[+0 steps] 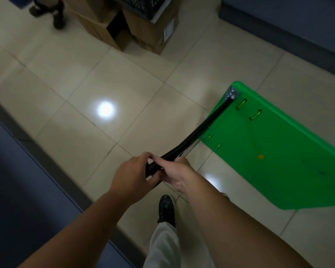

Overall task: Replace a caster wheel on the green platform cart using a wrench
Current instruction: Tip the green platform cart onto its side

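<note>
Hands meet on the black handle [199, 130] of the green platform cart [275, 155], both gripping its near end. The left hand [131, 176] has its fingers curled over the top of the bar. The right hand [179, 174] closes on the bar from the other side, just beside the left, the knuckles of the two nearly touching. From that grip the handle slants up and to the right to a grey fitting at the corner of the cart's deck. The deck lies to the right on the tiled floor [97, 78], its flat green face toward the camera, and it carries a few small brass-coloured clips near the handle end. Its right end runs out of the frame. Below the hands are a pale trouser leg and a dark patterned shoe [166, 208]. At the top stand cardboard boxes [143, 31] with a dark crate [141, 4] on them. Another person's dark shoes [50, 10] are at the upper left.
</note>
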Demonstrator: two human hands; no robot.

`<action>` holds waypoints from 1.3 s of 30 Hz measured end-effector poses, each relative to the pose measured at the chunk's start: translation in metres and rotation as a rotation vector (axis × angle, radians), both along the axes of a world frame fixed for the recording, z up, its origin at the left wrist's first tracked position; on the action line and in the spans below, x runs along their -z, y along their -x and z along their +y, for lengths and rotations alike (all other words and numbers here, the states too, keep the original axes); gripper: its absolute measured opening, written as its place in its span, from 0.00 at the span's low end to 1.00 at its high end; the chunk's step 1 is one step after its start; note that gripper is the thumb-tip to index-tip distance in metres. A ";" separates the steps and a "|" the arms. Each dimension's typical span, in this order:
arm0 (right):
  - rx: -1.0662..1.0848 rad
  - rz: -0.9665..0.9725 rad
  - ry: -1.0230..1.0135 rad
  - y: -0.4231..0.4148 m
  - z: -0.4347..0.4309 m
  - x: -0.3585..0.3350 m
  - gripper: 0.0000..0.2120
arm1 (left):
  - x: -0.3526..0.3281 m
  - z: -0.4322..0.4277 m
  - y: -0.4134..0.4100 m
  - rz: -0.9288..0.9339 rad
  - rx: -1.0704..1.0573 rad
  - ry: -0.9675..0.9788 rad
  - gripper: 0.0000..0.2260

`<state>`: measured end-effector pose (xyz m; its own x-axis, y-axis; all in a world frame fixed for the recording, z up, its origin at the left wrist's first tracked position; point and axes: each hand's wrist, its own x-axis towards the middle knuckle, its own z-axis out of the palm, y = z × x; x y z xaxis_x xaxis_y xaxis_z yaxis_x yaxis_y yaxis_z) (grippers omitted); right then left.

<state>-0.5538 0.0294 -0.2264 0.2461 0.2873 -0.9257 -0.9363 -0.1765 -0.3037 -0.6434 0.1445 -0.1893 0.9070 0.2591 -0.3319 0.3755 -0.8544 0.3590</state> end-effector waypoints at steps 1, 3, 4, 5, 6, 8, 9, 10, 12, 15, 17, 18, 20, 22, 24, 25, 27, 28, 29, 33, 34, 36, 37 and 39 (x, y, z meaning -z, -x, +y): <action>-0.011 -0.009 0.007 -0.001 -0.002 0.000 0.37 | 0.001 -0.004 -0.006 0.020 0.012 -0.012 0.19; -0.025 -0.021 -0.004 -0.006 -0.008 0.001 0.28 | 0.004 -0.012 -0.015 0.061 0.041 -0.050 0.20; -0.013 -0.027 -0.015 -0.010 -0.014 0.001 0.22 | 0.005 -0.016 -0.019 0.070 0.045 -0.061 0.21; 0.003 -0.041 -0.014 -0.015 -0.020 0.001 0.18 | 0.005 -0.020 -0.024 0.072 0.042 -0.068 0.20; 0.012 -0.067 0.006 -0.020 -0.026 0.000 0.16 | 0.005 -0.023 -0.028 0.075 0.034 -0.075 0.19; -0.015 -0.147 0.069 -0.031 -0.041 -0.001 0.15 | 0.005 -0.027 -0.035 0.094 0.021 -0.094 0.17; -0.042 -0.200 0.100 -0.037 -0.048 -0.002 0.16 | 0.005 -0.028 -0.037 0.112 0.021 -0.109 0.16; -0.085 -0.276 0.140 -0.041 -0.055 -0.003 0.17 | 0.005 -0.028 -0.037 0.132 0.033 -0.132 0.16; -0.263 -0.529 0.281 -0.048 -0.072 -0.008 0.21 | 0.003 -0.028 -0.038 0.164 0.084 -0.177 0.17; -0.595 -0.936 0.557 -0.051 -0.108 -0.018 0.27 | -0.004 -0.034 -0.045 0.162 0.164 -0.243 0.23; -0.746 -1.036 0.684 -0.053 -0.141 -0.029 0.27 | -0.013 -0.048 -0.053 0.092 0.217 -0.265 0.24; -0.789 -1.041 0.728 -0.056 -0.160 -0.037 0.26 | -0.020 -0.059 -0.059 0.050 0.256 -0.268 0.24; -0.834 -1.022 0.791 -0.060 -0.204 -0.054 0.26 | -0.034 -0.090 -0.072 0.012 0.336 -0.242 0.24; -0.857 -1.006 0.849 -0.064 -0.253 -0.074 0.26 | -0.051 -0.131 -0.086 0.003 0.397 -0.202 0.25; -0.863 -0.997 0.897 -0.069 -0.301 -0.096 0.26 | -0.069 -0.179 -0.100 -0.004 0.445 -0.178 0.26; -0.858 -0.988 0.918 -0.071 -0.326 -0.107 0.26 | -0.077 -0.204 -0.106 -0.012 0.468 -0.160 0.26; -0.847 -0.973 0.956 -0.075 -0.373 -0.127 0.26 | -0.092 -0.253 -0.120 -0.025 0.510 -0.139 0.25; -0.846 -0.969 0.974 -0.077 -0.395 -0.136 0.27 | -0.099 -0.277 -0.127 -0.030 0.525 -0.134 0.24; -0.846 -0.964 0.989 -0.079 -0.416 -0.144 0.27 | -0.105 -0.299 -0.133 -0.037 0.536 -0.126 0.24; -0.873 -0.919 1.045 -0.092 -0.488 -0.165 0.28 | -0.120 -0.370 -0.162 -0.009 0.576 -0.052 0.24; -0.884 -0.904 1.055 -0.096 -0.504 -0.168 0.28 | -0.122 -0.385 -0.170 -0.007 0.591 -0.037 0.24; -0.902 -0.877 1.072 -0.104 -0.532 -0.173 0.27 | -0.125 -0.411 -0.184 -0.002 0.662 -0.029 0.24; -0.912 -0.867 1.079 -0.107 -0.545 -0.175 0.26 | -0.125 -0.423 -0.191 -0.013 0.695 -0.031 0.24; -0.918 -0.852 1.088 -0.114 -0.570 -0.179 0.26 | -0.123 -0.447 -0.205 -0.030 0.729 -0.016 0.24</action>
